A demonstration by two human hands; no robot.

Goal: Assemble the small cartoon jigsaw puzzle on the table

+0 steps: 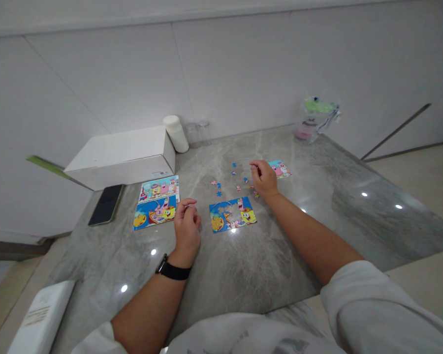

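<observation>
A partly filled jigsaw puzzle (pixel 248 215) with a blue cartoon picture lies on the grey table, with a gap in its middle. My left hand (pixel 187 227) rests between it and a printed picture sheet (pixel 158 216), fingers loosely curled and apart, nothing seen in them. Over the loose puzzle pieces (pixel 238 188) behind the puzzle is my right hand (pixel 265 180), its fingers bent inward and closed; whatever they may hold is hidden. Several pieces are scattered to its left and beneath it. Partly behind the right hand lies another finished-looking cartoon picture (pixel 281 169).
A white box (pixel 121 155), white bottle (pixel 176 134) and two clear glasses (pixel 204 133) stand along the wall. A phone (pixel 106 205) lies at left. A plastic bag (pixel 316 119) sits at the back right; a white object (pixel 40 317) is at the near left edge.
</observation>
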